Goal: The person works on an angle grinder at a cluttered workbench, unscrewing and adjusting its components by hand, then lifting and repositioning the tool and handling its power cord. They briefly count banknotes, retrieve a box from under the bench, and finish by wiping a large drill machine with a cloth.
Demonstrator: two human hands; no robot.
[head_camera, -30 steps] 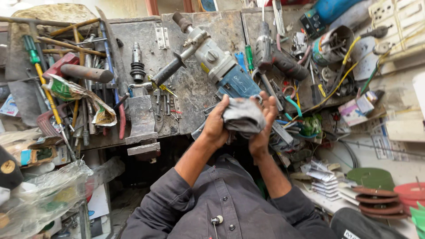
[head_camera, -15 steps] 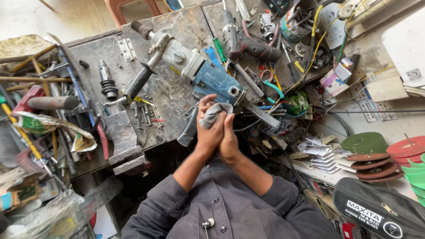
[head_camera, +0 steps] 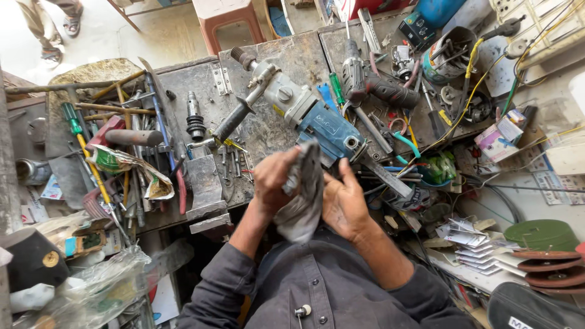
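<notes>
A dirty grey rag (head_camera: 303, 195) hangs between both my hands in front of my chest. My left hand (head_camera: 274, 180) grips its upper edge, fingers closed on the cloth. My right hand (head_camera: 343, 201) presses against the rag from the other side, thumb raised. Just beyond the hands a big blue and grey rotary hammer drill (head_camera: 304, 111) lies on the metal workbench (head_camera: 183, 79), its black side handle pointing left.
Screwdrivers, rods and a crumpled packet crowd the bench's left side. A black power tool (head_camera: 372, 85), cables and a can of tools lie at the right. Grinding discs (head_camera: 551, 262) stack at lower right. A person's sandalled feet (head_camera: 58, 27) stand at top left.
My hands have shifted down the picture, away from the drill, and the rag has gone from a bunched wad to hanging loose between them. The camera view has tilted.
</notes>
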